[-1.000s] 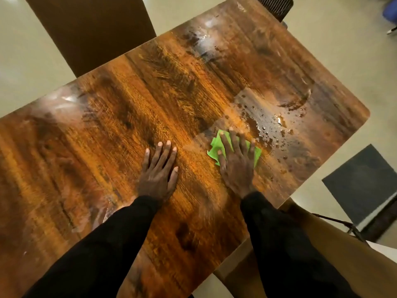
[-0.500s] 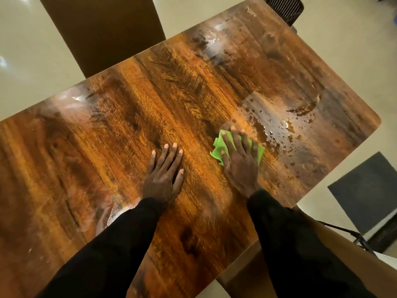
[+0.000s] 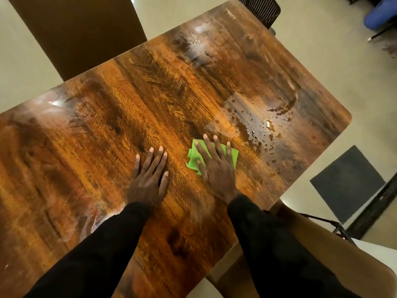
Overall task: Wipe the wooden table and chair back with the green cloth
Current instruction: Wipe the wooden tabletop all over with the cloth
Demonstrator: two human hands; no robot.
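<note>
Both grips released: right hand (image 3: 217, 168) presses green cloth (image 3: 191, 161), left hand (image 3: 148, 179) rests on table (image 3: 107, 125).

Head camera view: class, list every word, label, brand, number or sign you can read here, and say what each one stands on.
None: no text can be read anywhere in this view.
The wooden table shows only grain, glare and water drops.
The green cloth under the right hand is plain.
The brown chair and the dark floor mat bear no marks.
</note>
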